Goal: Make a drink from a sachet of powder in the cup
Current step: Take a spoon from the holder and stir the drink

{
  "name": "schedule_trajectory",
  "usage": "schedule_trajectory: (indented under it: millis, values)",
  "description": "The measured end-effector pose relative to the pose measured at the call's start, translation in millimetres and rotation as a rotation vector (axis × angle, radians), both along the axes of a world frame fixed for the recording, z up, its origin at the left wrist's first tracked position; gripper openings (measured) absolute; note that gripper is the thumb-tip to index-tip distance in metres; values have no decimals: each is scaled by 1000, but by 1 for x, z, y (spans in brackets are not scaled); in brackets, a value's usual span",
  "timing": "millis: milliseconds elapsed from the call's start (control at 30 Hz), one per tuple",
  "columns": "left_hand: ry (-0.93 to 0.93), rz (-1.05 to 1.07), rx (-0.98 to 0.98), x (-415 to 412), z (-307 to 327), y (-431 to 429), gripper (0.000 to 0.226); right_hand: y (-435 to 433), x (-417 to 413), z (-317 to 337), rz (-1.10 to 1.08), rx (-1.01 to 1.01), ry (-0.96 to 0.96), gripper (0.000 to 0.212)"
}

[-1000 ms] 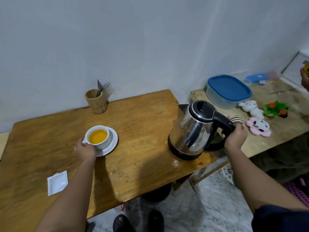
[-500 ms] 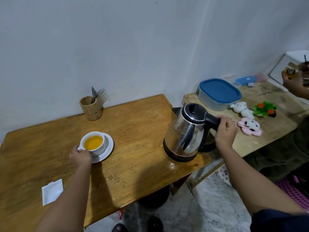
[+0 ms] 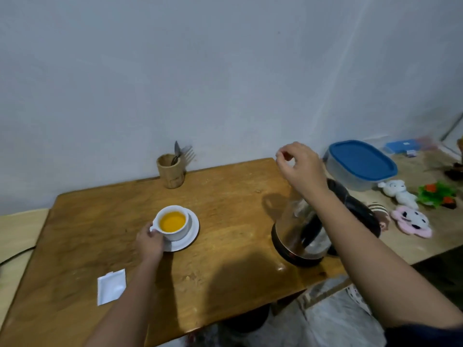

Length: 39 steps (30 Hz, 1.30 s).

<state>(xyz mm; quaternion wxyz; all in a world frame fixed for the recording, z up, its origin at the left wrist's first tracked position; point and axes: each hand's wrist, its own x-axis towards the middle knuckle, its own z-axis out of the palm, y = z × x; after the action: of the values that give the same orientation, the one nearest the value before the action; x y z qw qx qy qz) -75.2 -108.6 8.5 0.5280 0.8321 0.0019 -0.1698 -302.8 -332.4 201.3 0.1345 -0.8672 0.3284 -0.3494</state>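
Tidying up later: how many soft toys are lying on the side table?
3, possibly more hidden: a white bear, a pink flower-shaped one, and a striped brown one partly behind the kettle.

Wooden table (image 3: 225, 246) — saucer (image 3: 191, 234), kettle (image 3: 300, 236), sachet (image 3: 111, 286), utensil holder (image 3: 171, 171), all apart

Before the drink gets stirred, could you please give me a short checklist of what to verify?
1. Cup upright on saucer: ok.
2. Left hand steadying the cup: ok.
3. Orange liquid in the cup: ok.
4. Kettle set down on table: ok.
5. Right hand empty, raised above the table: ok.
6. Spoon in wooden holder: cannot tell; a fork shows.
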Motion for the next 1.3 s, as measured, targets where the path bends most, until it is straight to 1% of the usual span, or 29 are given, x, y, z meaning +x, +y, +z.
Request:
schedule_trajectory:
  millis: [100, 167, 300, 367, 433, 500, 600, 667, 833, 933, 1133, 1300]
  values:
    - [-48, -107, 13, 5, -1, 8, 35, 18, 63, -12, 117, 98, 79, 20]
    - [-93, -185, 23, 9, -2, 15, 31, 29, 105, -27, 149, 257, 91, 19]
    - [-149, -308, 31, 14, 1, 25, 24, 44, 180, -66, 130, 603, 83, 18]
    - [-144, -349, 46, 20, 0, 29, 25, 49, 211, -84, 104, 719, 101, 20]
    - [-144, -398, 65, 27, -2, 33, 27, 52, 239, -96, 75, 780, 94, 21]
    - [-184, -461, 60, 32, -2, 35, 25, 52, 267, -103, 55, 774, 92, 21]
    - [-261, -538, 63, 38, -2, 38, 23, 46, 303, -106, 24, 713, 146, 19]
    - [-280, -578, 69, 43, -6, 41, 25, 40, 321, -110, -5, 685, 232, 17]
    - [-314, -644, 36, 46, -13, 46, 29, 33, 351, -122, -150, 534, 498, 29]
    - [-313, -663, 20, 51, -17, 47, 30, 31, 366, -126, -205, 480, 609, 29]
    - [-324, -709, 5, 56, -18, 49, 33, 26, 383, -130, -257, 523, 576, 21]
    - [-339, -725, 6, 57, -19, 49, 34, 27, 387, -136, -329, 508, 538, 25]
